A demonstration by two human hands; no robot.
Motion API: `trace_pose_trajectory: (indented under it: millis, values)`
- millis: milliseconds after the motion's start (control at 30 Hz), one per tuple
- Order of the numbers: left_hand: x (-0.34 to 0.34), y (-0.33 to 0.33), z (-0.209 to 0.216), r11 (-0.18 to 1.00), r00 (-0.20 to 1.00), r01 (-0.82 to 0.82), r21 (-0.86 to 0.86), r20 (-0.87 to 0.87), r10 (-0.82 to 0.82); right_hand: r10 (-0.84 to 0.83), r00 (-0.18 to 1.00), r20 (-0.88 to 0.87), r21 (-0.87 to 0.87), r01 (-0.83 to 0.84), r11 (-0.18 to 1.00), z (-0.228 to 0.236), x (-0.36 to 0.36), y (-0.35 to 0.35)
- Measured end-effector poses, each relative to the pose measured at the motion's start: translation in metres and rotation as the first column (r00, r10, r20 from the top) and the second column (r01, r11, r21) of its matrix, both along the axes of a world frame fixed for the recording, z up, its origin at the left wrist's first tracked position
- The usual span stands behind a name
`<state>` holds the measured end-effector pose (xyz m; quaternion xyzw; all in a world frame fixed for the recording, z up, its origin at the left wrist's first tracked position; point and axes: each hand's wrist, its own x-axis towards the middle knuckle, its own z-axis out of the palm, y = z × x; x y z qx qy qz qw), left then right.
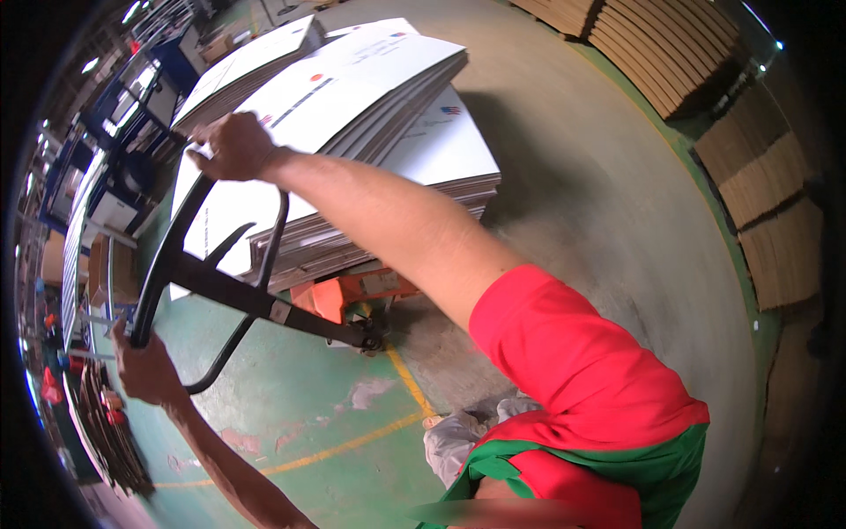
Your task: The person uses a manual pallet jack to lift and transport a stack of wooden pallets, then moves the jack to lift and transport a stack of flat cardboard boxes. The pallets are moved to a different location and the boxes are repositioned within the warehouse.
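Both my hands are on the black loop handle [233,289] of an orange hand pallet truck [328,300]. My left hand [150,366] is closed round the loop's lower left end. At the upper end, my right hand [233,148] is closed on the grip with my arm stretched across the view; part of the grip is hidden beneath the palm. Just beyond the handle rises a stack of flat white printed cardboard sheets [352,84], in several uneven layers. The truck's forks are hidden under this load.
Stacks of brown cardboard [665,53] line the right side along a yellow floor line. Blue and white machinery [115,189] stands at the left. Upright cardboard pieces [110,432] lean at lower left. Yellow lines [344,448] cross the green floor near my feet.
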<state>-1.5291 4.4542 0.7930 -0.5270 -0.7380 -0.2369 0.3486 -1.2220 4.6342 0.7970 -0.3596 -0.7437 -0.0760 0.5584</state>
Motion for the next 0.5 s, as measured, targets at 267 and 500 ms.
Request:
trace_pose_trajectory:
  millis: [267,500]
  values:
    - [-0.29,0.089,0.16,0.994,0.984,0.112,0.002,0.14,-0.111,0.009,0.998,0.055,0.086,-0.014,0.996,0.147,-0.308,0.106]
    - [-0.411,0.119,0.19,0.98,0.971,0.195,0.026,0.133,-0.197,-0.04,0.998,0.044,0.111,0.035,0.993,0.174,-0.424,0.125]
